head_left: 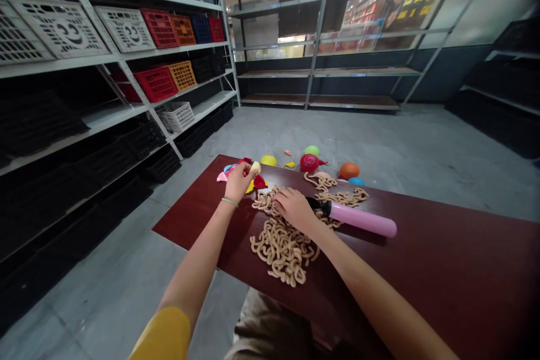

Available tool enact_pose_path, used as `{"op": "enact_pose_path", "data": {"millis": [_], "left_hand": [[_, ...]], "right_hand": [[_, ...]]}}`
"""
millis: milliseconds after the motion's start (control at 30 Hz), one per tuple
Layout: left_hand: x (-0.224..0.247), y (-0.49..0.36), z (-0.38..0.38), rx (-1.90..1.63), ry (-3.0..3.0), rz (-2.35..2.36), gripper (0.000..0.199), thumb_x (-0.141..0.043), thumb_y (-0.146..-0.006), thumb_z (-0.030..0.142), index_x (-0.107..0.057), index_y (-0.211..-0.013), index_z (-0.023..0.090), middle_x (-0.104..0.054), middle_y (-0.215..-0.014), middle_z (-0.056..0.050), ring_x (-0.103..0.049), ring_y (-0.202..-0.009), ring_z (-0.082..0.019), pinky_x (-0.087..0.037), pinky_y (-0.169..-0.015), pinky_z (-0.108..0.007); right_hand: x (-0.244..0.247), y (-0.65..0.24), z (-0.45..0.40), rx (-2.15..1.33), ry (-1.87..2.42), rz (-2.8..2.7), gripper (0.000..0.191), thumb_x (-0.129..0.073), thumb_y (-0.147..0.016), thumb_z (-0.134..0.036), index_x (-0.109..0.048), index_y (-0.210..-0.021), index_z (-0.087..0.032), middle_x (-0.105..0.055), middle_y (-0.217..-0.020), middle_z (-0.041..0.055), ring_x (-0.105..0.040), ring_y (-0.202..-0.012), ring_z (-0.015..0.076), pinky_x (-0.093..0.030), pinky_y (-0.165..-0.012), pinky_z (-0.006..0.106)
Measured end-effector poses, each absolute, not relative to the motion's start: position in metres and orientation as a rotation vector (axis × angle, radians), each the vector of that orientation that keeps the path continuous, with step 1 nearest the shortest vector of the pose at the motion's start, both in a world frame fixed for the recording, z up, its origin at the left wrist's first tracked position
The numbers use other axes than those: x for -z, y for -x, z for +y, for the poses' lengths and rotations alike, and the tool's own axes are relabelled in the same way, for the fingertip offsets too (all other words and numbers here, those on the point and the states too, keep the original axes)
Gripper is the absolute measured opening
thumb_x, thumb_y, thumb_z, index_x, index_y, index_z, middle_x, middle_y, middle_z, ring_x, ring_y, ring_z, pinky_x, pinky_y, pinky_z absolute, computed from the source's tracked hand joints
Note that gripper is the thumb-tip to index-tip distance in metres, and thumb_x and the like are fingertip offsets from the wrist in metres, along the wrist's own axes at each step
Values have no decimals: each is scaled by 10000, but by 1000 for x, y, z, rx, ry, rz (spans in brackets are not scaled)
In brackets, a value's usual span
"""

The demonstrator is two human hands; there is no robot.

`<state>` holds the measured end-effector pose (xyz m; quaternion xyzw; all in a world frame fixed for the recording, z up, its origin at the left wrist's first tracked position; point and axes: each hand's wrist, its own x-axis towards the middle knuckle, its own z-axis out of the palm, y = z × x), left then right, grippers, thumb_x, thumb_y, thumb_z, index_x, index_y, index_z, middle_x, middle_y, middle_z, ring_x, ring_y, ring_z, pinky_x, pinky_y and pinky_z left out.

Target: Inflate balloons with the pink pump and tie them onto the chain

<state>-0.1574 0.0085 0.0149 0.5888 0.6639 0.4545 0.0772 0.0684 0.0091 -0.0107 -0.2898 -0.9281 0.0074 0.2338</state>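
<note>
My left hand (238,181) is closed, pinching a pale yellow balloon (255,167) between its fingertips. Beneath and around it lie limp balloons (260,182) in red, yellow, pink and blue. My right hand (294,209) reaches down with bent fingers onto a pile of beige, curly, worm-like pieces (284,250); its fingertips are partly hidden, and what they grip cannot be made out. Just right of this hand lies a pink balloon pump (363,219) with a black end, resting on its side across some beige pieces.
The dark red-brown table (442,253) carries everything. Past its far edge, on the grey floor (270,129), are a red balloon (310,162), a green balloon (312,150) and an orange balloon (349,170). Shelves with plastic crates (158,83) stand at left; a metal rack (358,72) is behind.
</note>
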Motion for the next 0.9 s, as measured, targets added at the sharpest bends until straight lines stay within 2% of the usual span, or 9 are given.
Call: {"op": "enact_pose_path", "data": {"millis": [100, 200, 433, 600, 767, 900], "left_hand": [[-30, 141, 2, -1489, -1416, 1689, 244, -632, -824, 429, -573, -832, 192, -628, -768, -26, -618, -701, -165, -483, -650, -285], [-39, 123, -4, -1511, -1092, 1389, 264, -635, -832, 422, -528, -917, 196, -652, -810, -30, -648, -634, -147, -512, -573, -271], [-46, 69, -5, -1480, -731, 1110, 222, -610, -877, 319, -489, -1019, 198, -688, -918, -56, -696, -663, -135, -563, -560, -238], [-25, 27, 6, -1370, -648, 968, 195, -647, -851, 198, -580, -1031, 164, -707, -1045, -96, -714, -839, -143, -592, -706, -234], [0, 3, 3, -1405, -650, 748, 279, -626, -835, 137, -634, -1111, 181, -633, -1295, -87, -610, -1190, -194, -516, -1011, -327], [6, 7, -1, -1469, -698, 766, 344, -577, -822, 83, -620, -1137, 213, -604, -1344, -64, -543, -1277, -212, -466, -1080, -385]], "right_hand": [[-1, -73, 9, 9, 831, -2516, 196, -455, -972, -248, -641, -959, -188, -653, -959, 65, -549, -937, 205, -378, -820, 327], [-14, -86, 11, 37, 867, -2489, 204, -455, -971, -248, -648, -936, -189, -650, -916, 64, -555, -928, 201, -379, -841, 324], [-20, -170, 21, 70, 1030, -2420, 199, -449, -959, -208, -639, -1017, -191, -672, -1013, 70, -574, -964, 212, -394, -862, 330], [-8, -235, 13, 91, 1200, -2465, 235, -453, -967, -283, -640, -1060, -174, -661, -1064, 88, -568, -997, 228, -397, -880, 341], [9, -259, -4, 150, 1316, -2468, 420, -518, -932, -421, -558, -1287, -202, -580, -1303, 116, -524, -1142, 278, -379, -919, 388], [18, -259, -8, 169, 1336, -2509, 485, -517, -924, -370, -491, -1367, -176, -574, -1333, 129, -525, -1151, 294, -368, -926, 413]]}}
